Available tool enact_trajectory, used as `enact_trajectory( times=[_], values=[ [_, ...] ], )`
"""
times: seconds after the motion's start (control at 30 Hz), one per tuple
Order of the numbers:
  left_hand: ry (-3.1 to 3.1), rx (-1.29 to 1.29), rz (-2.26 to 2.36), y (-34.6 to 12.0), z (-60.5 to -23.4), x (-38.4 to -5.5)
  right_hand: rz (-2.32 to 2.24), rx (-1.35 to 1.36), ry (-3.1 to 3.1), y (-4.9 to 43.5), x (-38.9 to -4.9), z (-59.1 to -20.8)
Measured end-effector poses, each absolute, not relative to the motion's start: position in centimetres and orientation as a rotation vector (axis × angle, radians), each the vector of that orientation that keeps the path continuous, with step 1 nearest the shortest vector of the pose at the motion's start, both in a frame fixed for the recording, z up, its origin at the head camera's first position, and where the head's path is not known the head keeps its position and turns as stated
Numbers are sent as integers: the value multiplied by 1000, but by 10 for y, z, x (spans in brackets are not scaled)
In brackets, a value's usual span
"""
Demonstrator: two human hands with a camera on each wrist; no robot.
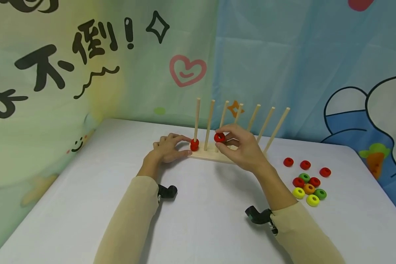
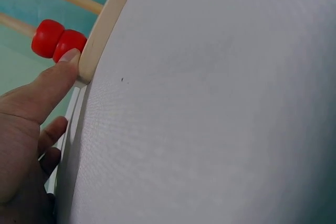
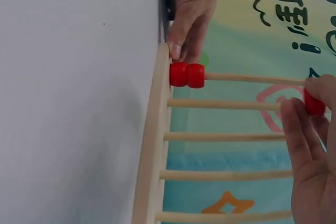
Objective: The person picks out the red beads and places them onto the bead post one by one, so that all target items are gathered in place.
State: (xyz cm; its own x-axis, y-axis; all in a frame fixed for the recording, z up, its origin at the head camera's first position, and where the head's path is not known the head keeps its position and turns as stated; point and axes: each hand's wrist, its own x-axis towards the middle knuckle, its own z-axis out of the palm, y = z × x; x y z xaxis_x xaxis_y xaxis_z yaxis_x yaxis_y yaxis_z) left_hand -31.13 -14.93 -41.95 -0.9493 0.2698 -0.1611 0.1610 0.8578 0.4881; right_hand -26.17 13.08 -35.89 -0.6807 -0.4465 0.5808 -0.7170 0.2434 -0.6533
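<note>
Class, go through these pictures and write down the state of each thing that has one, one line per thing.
Left hand: thumb against the stand's left end
Right hand: pinching one red bead
Pinched red bead: held up, hole showing
Wooden stand: upright on the table
Stacked red beads: two, touching, at the foot of the leftmost peg
Loose beads: ten, lying on the table
Backdrop: hanging behind the table

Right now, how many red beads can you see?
8: two stacked beads on the leftmost peg, one held bead in the right hand, and five loose beads on the table's right side. The right hand may hide others.
</note>
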Motion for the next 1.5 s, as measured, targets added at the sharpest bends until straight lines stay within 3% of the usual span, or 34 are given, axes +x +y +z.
enact_trajectory(
  times=[0.97,1.5],
  values=[
    [2799,325,729,-155,-417,-311,1554,1139,-2093,85,-280,-340],
    [2791,368,740,-152,-418,-311,1563,950,-2025,60,-268,-308]
  ],
)
